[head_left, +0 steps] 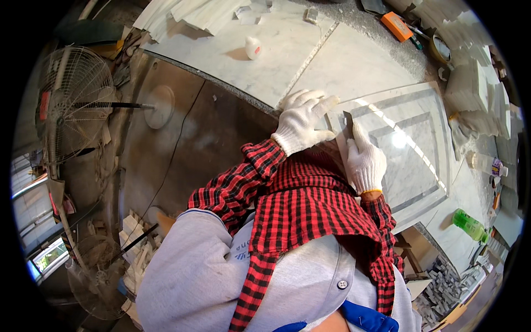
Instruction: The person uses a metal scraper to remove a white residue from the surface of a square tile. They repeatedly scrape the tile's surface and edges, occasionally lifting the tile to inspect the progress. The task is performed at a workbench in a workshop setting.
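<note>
My left hand (303,122), in a white knitted glove, rests at the near left corner of a marble panel (409,91). Its fingers are stretched out and spread, the thumb reaching toward the panel's left edge. In a matching glove, my right hand (365,163) is closed round a narrow flat tool with a dark blade (348,120). The tool's kind is not clear, and most of its length is hidden by the fingers. That blade lies along the panel's left edge. Grey marble bands are set into the white panel, and a bright light streak crosses it.
A small white bottle (253,48) stands on the pale slab table (221,61). An orange box (396,26), a clear bottle (487,164) and a green bottle (469,226) lie toward the far and right sides. Stone pieces (442,288) are piled lower right. A fan (74,102) stands left.
</note>
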Motion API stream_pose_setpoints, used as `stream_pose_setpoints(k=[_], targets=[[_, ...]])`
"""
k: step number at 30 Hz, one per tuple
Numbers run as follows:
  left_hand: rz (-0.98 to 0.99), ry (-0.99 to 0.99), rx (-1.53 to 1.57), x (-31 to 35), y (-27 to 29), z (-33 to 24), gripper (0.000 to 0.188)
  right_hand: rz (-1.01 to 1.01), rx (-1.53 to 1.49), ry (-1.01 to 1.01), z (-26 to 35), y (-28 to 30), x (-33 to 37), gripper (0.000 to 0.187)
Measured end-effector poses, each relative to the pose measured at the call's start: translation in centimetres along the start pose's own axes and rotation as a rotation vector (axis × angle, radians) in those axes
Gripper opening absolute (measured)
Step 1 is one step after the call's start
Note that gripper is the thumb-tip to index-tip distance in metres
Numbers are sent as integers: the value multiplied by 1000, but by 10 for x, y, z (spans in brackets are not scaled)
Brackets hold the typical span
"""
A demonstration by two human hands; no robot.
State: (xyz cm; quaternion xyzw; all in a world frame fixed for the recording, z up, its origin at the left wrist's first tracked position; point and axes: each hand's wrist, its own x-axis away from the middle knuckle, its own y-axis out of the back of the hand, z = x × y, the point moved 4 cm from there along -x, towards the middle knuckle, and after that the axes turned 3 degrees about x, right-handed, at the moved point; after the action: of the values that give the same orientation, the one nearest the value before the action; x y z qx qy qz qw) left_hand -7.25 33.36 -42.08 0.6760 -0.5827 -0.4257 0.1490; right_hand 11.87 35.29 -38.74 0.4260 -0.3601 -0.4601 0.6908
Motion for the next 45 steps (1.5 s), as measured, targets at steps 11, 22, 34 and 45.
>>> stream_pose_setpoints(k=[11, 22, 34, 45], targets=[[-11, 13, -32, 4, -3, 2, 87, 57, -503, -213, -18, -4, 6, 39], [-59, 41, -16, 2, -2, 2, 92, -38, -47, 33, 9, -5, -17, 38], [-31, 61, -37, 0, -3, 2, 96, -30, -70, 61, 7, -10, -13, 37], [-29, 52, -33, 2, -4, 3, 98, -8, -57, 44, 8, -8, -2, 37]])
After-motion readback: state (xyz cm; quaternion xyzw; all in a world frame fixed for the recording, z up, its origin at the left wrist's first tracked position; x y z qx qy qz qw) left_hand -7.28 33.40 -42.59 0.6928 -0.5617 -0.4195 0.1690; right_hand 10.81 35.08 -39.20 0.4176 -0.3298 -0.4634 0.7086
